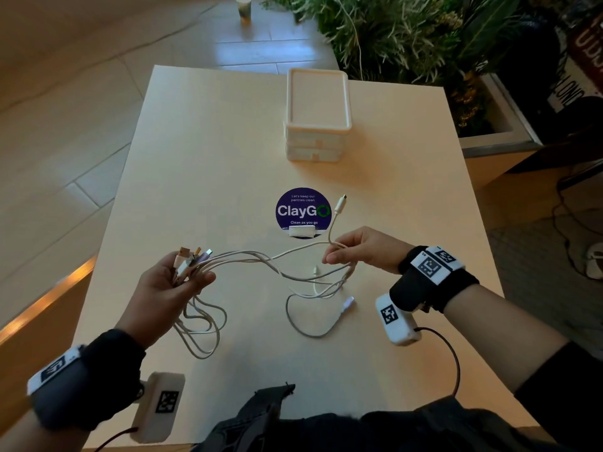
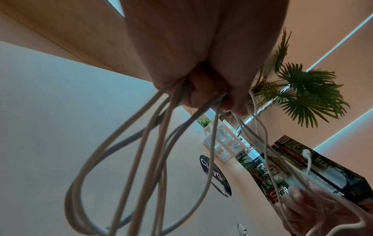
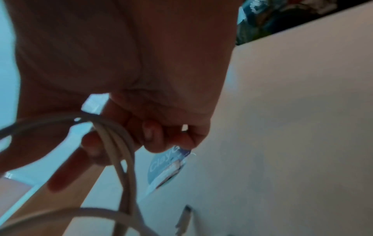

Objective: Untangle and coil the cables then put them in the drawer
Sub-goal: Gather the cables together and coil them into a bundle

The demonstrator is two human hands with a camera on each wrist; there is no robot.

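Observation:
Several white cables (image 1: 261, 261) hang tangled between my two hands above the table. My left hand (image 1: 177, 282) grips a bunch of them near their plugs (image 1: 192, 254), which stick up past its fingers; loops (image 1: 202, 331) droop below it, close up as cable loops (image 2: 141, 159) in the left wrist view. My right hand (image 1: 355, 251) holds other strands, its fingers (image 3: 149, 135) curled round the cables (image 3: 119, 143). One plug end (image 1: 341, 202) points up beyond that hand; another plug (image 1: 347, 303) dangles below. The white drawer unit (image 1: 316, 115) stands at the table's far side with its drawers closed.
A round purple ClayGo sticker (image 1: 303, 210) sits mid-table between my hands and the drawer unit. A planter with green plants (image 1: 408, 37) borders the far right corner. The pale table (image 1: 202, 151) has bare surface on its left half. A paper cup (image 1: 243, 8) stands on the floor beyond.

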